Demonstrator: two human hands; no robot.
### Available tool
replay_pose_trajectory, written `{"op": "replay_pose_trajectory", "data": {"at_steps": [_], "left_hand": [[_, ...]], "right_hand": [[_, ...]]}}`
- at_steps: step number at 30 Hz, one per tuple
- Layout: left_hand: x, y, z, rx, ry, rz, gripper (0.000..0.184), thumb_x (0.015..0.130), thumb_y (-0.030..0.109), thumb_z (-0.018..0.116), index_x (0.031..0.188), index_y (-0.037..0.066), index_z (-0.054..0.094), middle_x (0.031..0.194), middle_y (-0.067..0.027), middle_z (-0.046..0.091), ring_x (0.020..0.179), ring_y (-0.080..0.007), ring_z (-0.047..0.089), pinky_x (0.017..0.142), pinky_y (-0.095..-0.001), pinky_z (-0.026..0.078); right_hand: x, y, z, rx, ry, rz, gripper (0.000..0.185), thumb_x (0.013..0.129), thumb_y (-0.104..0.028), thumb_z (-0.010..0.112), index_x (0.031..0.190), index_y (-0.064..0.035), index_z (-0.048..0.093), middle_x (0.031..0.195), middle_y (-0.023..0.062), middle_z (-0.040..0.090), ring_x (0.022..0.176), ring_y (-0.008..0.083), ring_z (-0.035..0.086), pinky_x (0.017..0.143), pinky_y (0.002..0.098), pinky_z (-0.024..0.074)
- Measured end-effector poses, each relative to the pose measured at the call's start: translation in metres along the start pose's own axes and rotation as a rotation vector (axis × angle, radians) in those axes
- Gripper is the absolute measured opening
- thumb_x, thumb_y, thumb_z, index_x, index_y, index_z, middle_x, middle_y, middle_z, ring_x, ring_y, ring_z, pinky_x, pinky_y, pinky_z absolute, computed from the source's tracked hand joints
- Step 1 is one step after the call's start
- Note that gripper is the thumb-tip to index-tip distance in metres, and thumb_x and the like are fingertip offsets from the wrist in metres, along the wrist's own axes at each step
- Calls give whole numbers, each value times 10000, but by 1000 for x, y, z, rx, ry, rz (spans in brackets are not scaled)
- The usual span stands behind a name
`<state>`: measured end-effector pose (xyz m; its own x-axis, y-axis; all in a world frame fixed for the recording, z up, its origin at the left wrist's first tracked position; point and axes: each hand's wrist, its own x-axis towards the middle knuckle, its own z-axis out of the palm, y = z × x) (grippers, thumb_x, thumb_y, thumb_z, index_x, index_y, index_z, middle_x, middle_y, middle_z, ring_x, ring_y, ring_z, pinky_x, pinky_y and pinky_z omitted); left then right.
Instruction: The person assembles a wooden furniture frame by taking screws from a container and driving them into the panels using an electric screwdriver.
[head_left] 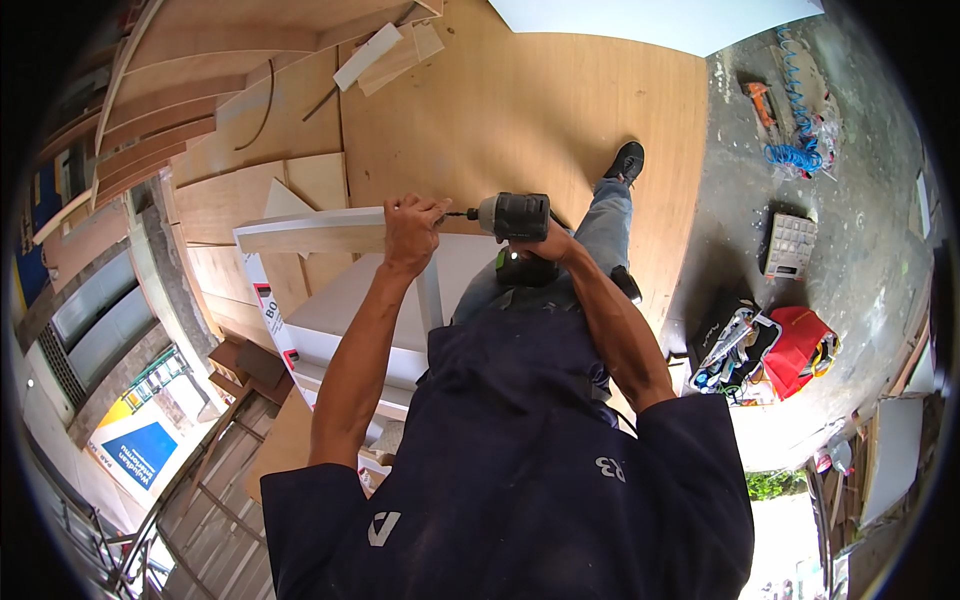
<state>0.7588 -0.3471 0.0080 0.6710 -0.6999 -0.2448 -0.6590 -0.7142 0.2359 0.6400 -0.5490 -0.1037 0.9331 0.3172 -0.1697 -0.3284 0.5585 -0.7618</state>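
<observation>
My right hand (556,248) is wrapped round the grip of a black and grey cordless drill (522,217), which points left. Its thin dark bit (458,214) reaches the fingertips of my left hand (412,232). Those fingers are bent and pinched together at the corner of a white-edged cabinet frame (345,217); whatever is between them is too small to make out. A strip of bare wood (320,240) runs along the frame's inner side, and a white panel (425,290) lies below my left hand.
Plywood sheets (520,110) cover the floor ahead. On the concrete to the right are an orange tool (762,104), a coiled blue hose (795,155), an organizer case (790,245), a tool bag (735,350) and a red bag (800,345). Wooden shelving (190,80) stands at upper left.
</observation>
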Motion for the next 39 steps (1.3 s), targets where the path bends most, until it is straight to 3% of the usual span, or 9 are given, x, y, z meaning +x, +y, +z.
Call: {"op": "replay_pose_trajectory", "data": {"at_steps": [10, 29, 31, 32, 34, 35, 36, 38, 39], "left_hand": [[2, 4, -2, -4, 20, -2, 249, 785, 103, 635, 1025, 120, 697, 849, -7, 665, 859, -202, 550, 827, -388, 324], [2, 0, -8, -26, -9, 3, 270, 800, 83, 627, 1067, 80, 670, 929, -51, 674, 886, -237, 556, 837, -404, 342], [5, -9, -21, -372, 35, -23, 266, 837, 110, 566, 1084, 47, 644, 926, -95, 662, 872, -297, 569, 792, -427, 393], [11, -14, -27, -371, 33, -19, 266, 837, 110, 566, 1084, 47, 644, 926, -95, 662, 872, -297, 569, 792, -427, 393], [26, -25, -38, -566, 218, -64, 264, 871, 175, 500, 1012, -6, 629, 925, -167, 638, 830, -364, 573, 731, -435, 431], [29, -34, -43, -437, 38, -198, 376, 903, 278, 437, 854, -40, 632, 868, -233, 624, 771, -402, 583, 697, -428, 454], [32, -35, -41, -439, 37, -197, 376, 903, 278, 437, 854, -40, 632, 868, -233, 624, 771, -402, 583, 697, -428, 454], [34, -39, -36, -186, -360, -407, 482, 891, 360, 431, 714, -47, 619, 788, -278, 603, 725, -419, 588, 709, -440, 462], [33, -42, -31, -185, -360, -406, 482, 891, 360, 431, 714, -47, 619, 788, -278, 603, 725, -419, 588, 709, -440, 462]], "right_hand": [[1, 4, -1, -9, 34, 36, 167, 714, 69, 591, 863, -6, 601, 608, 14, 517, 466, 87, 453, 445, 250, 377], [7, 1, 3, -32, 41, 44, 212, 709, 69, 624, 901, -20, 613, 732, 22, 595, 499, 78, 476, 453, 243, 395], [8, 1, 3, 13, 25, 106, 201, 715, 65, 623, 898, -18, 622, 723, 19, 595, 497, 78, 474, 456, 238, 393], [9, 1, 3, 14, 28, 104, 201, 715, 65, 623, 898, -18, 622, 723, 19, 595, 497, 78, 474, 456, 238, 393], [7, -8, 7, -8, 20, 8, 193, 717, 55, 628, 896, -16, 629, 706, 17, 593, 501, 76, 479, 458, 238, 393], [7, -10, 8, -16, 19, -22, 190, 717, 51, 630, 895, -15, 631, 701, 17, 592, 503, 76, 481, 458, 239, 394], [7, -8, 8, -25, 20, 5, 188, 715, 44, 635, 894, -15, 632, 689, 18, 589, 503, 77, 485, 458, 241, 394], [8, -3, 8, -31, 16, 33, 186, 714, 38, 641, 892, -14, 633, 676, 19, 585, 503, 79, 489, 458, 244, 394], [9, -1, 7, -12, 14, 41, 182, 714, 31, 645, 889, -16, 634, 666, 20, 582, 504, 81, 493, 460, 247, 397]]}}
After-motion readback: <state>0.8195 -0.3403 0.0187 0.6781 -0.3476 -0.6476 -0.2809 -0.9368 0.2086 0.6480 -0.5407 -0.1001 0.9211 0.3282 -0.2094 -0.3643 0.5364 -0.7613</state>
